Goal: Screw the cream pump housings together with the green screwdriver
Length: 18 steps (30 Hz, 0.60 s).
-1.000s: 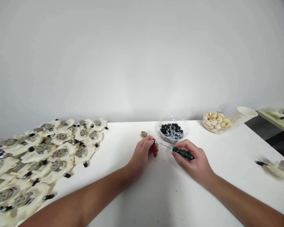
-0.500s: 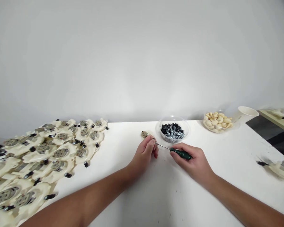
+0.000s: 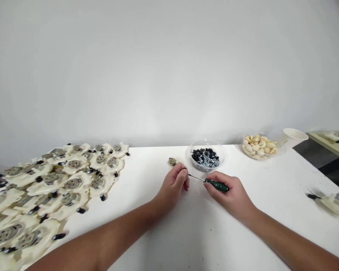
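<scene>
My right hand (image 3: 227,190) is closed around the green handle of a screwdriver (image 3: 218,185). Its thin metal shaft points left, and the tip meets the fingers of my left hand (image 3: 177,180). Those fingers are pinched together around something small and dark, mostly hidden, at the tip. Just behind my left hand lies a cream plastic housing with a small motor (image 3: 172,161), partly covered by the hand. Beyond the screwdriver stands a clear round bowl (image 3: 222,165) of black rubber-like pieces and silver screws.
Many cream housings with motors (image 3: 73,183) and black feet cover the table's left side. At the back right are a clear bowl of cream plastic pieces (image 3: 260,145) and a white cup (image 3: 293,138). Another housing (image 3: 336,203) lies at the right edge.
Both hands keep nearly the same pose, with the screwdriver tip still at my left fingers. The view has shifted very slightly.
</scene>
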Each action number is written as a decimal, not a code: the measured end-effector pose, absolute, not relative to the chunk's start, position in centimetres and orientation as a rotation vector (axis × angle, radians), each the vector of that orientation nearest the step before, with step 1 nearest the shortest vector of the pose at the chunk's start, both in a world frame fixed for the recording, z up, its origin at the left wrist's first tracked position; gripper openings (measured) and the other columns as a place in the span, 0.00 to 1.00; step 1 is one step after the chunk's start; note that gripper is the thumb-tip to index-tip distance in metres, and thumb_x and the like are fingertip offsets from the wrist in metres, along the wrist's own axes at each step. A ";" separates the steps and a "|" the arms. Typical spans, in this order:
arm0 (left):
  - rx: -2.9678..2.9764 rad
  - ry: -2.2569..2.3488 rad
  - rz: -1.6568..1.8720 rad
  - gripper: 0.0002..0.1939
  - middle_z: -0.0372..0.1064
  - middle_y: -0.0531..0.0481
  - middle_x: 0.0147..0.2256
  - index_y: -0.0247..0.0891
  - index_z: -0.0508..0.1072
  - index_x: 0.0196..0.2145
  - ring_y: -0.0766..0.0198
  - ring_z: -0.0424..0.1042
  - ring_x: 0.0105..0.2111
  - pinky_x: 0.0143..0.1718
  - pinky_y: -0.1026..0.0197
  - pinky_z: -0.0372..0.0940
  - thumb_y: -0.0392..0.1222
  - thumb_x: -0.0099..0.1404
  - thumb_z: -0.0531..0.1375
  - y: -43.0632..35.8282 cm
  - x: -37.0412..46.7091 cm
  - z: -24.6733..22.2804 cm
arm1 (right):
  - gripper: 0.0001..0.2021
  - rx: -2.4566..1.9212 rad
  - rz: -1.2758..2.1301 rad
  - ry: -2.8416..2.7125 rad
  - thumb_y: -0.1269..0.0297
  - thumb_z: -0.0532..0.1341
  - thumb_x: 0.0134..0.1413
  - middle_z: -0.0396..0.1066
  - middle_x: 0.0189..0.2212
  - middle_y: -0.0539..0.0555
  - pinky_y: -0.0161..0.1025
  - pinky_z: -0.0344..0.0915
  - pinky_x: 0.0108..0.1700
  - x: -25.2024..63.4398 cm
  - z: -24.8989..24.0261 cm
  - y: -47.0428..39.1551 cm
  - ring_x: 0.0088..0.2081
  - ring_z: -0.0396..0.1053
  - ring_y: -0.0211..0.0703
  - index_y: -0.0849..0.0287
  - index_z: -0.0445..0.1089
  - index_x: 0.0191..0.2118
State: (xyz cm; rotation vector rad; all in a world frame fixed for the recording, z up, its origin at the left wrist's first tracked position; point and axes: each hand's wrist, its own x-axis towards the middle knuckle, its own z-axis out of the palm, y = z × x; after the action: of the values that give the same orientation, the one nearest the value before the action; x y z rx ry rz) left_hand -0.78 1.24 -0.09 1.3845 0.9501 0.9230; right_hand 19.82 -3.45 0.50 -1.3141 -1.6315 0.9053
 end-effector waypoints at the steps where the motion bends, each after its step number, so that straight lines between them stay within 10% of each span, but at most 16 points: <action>1: 1.386 0.956 0.923 0.12 0.62 0.56 0.23 0.41 0.62 0.32 0.64 0.61 0.26 0.34 0.60 0.57 0.45 0.74 0.50 1.2 -0.8 -0.1 | 0.07 -1.317 0.916 -1.609 0.59 0.64 0.60 0.66 0.21 0.46 0.35 0.61 0.26 19.8 0.5 -3.5 0.23 0.63 0.39 0.57 0.73 0.39; 4: 1.382 0.960 0.931 0.12 0.62 0.57 0.23 0.41 0.61 0.32 0.64 0.62 0.26 0.33 0.60 0.57 0.45 0.74 0.50 1.2 -0.7 -0.1 | 0.07 -1.282 0.928 -1.547 0.61 0.65 0.59 0.57 0.19 0.41 0.33 0.55 0.23 19.6 0.4 -3.7 0.20 0.55 0.35 0.55 0.68 0.40; 18: 1.372 0.971 0.956 0.14 0.63 0.57 0.24 0.42 0.58 0.32 0.65 0.62 0.25 0.33 0.61 0.58 0.47 0.76 0.49 1.3 -0.8 0.1 | 0.09 -1.318 0.658 -1.554 0.56 0.66 0.61 0.79 0.39 0.56 0.37 0.73 0.31 19.9 0.0 -3.1 0.36 0.75 0.46 0.54 0.79 0.41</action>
State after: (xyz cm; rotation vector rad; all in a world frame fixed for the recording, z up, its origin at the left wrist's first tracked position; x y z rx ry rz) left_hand -0.77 1.31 0.08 1.3719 0.9713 0.9562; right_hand 19.86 -3.07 0.02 -1.3177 -1.5536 0.6584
